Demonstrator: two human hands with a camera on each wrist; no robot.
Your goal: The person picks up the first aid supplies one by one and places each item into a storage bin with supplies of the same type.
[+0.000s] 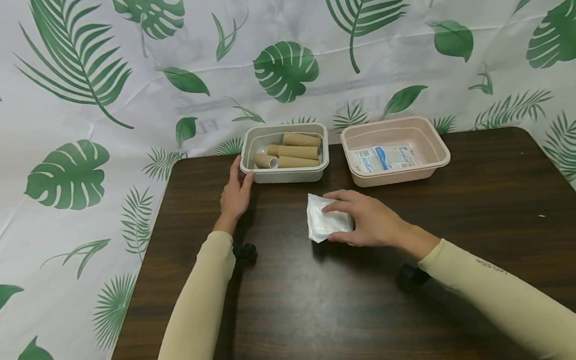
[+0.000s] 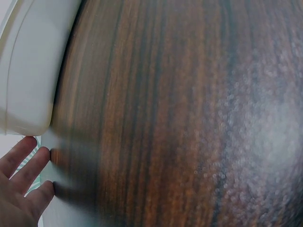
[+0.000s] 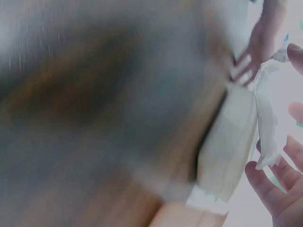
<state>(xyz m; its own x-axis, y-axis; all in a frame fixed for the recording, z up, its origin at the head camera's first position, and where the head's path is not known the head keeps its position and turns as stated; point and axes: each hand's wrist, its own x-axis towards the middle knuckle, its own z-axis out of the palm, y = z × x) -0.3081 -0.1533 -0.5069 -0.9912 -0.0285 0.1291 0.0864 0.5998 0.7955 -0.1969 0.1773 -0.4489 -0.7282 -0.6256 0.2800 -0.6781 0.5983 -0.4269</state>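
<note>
My right hand (image 1: pixel 373 218) grips a white plastic-wrapped packet (image 1: pixel 318 223), with thumb and fingers at its right side, over the table in front of the two tubs. In the right wrist view the packet (image 3: pixel 269 113) appears edge-on beside the fingers (image 3: pixel 265 184). At the back of the table, my left hand (image 1: pixel 235 196) rests its fingertips against the left end of a light grey tub (image 1: pixel 287 176). The left wrist view shows those fingers (image 2: pixel 40 194) nearly straight at the tub's corner. Several brown cardboard tubes (image 1: pixel 298 152) lie inside this tub.
Right of the grey tub stands a pink tub (image 1: pixel 396 177) holding flat white-and-blue packets (image 1: pixel 384 158) with printed lettering. Both tubs stand at the far edge of the dark wooden table (image 1: pixel 300 316). Behind them hangs a white leaf-patterned cloth (image 1: pixel 229 93).
</note>
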